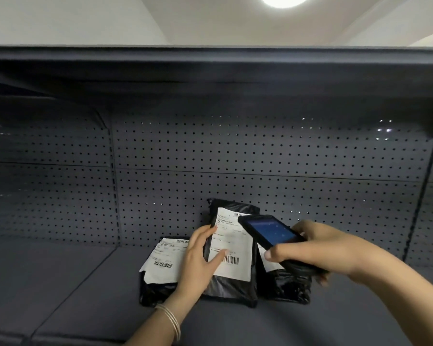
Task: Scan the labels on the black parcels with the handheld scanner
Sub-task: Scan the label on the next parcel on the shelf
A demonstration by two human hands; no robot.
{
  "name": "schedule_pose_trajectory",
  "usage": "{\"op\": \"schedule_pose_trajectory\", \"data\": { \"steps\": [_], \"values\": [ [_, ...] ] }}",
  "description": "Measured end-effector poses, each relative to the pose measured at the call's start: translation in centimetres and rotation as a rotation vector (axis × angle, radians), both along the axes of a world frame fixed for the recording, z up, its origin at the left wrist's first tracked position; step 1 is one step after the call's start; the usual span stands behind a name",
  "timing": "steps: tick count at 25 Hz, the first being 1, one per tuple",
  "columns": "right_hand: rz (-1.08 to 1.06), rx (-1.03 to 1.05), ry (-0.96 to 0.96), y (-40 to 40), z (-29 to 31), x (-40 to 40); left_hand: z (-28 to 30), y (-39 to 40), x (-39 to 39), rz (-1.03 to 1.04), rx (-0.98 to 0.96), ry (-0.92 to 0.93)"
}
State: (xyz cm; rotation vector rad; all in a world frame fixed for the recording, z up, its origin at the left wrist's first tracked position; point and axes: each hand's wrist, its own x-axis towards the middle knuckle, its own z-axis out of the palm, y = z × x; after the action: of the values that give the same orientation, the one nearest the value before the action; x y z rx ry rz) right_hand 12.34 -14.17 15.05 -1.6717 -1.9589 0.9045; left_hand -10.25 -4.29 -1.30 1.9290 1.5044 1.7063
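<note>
Parcels: three black poly bags on the shelf (73, 283), against the pegboard (260, 158); middle parcel (231, 285) propped upright.
Handling: likely light, soft, slick film; crinkles easily.
Left hand (200, 255): fingers spread flat on the middle label (231, 248), steadying it, not clamped.
Right hand (318, 248): wrapped around the scanner (270, 232), above the label.
Hold point: bag edge beside label, barcode (230, 260) kept clear.

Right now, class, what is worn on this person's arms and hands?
Both forearms are bare, with no sleeves or gloves in view. The left hand has thin, pale bangles stacked around its wrist. The right hand shows no ring, watch or bracelet.
</note>
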Motion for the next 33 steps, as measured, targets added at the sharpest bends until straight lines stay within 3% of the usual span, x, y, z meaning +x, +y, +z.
{"op": "schedule_pose_trajectory", "data": {
  "steps": [12,33],
  "values": [
    [0.116,-0.015,-0.037,-0.9,0.3,5.1,-0.3,-0.9,2.8,0.178,0.052,-0.003],
    [0.125,-0.034,-0.109,-0.2,1.0,5.3,-0.2,-0.5,2.7,0.158,0.053,0.045]
  ]
}}
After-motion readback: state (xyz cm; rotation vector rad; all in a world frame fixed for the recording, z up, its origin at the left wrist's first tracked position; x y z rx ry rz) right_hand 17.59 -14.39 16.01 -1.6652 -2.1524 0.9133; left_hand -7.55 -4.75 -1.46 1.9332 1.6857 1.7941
